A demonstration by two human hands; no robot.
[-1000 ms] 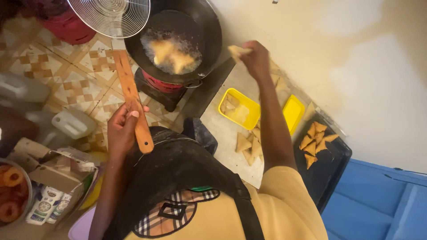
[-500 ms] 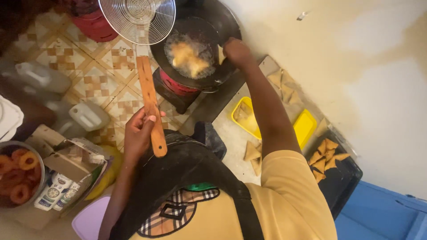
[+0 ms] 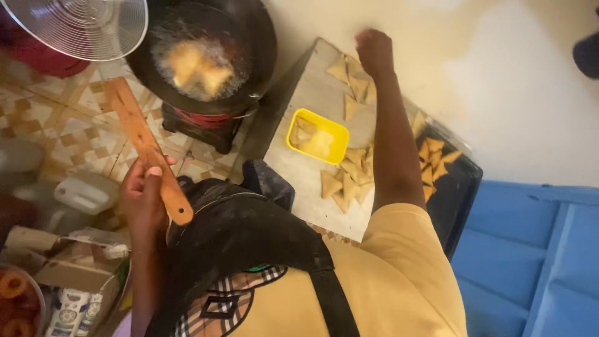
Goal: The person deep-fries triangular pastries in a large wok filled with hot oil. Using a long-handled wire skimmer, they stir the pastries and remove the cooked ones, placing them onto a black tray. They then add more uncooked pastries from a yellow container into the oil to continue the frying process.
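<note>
Right hand (image 3: pixel 374 51), loosely curled, hovers over soft, fragile triangular pastries (image 3: pixel 350 87); left hand (image 3: pixel 145 198) grips the skimmer's stiff wooden handle (image 3: pixel 146 150).

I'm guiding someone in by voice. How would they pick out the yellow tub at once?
Start at the black frying pan at the top, then move right onto the pale board beside it. The yellow tub sits on that board, left of the right hand's forearm. It is the only bright, square-edged container among flat tan triangular pastries.
</note>
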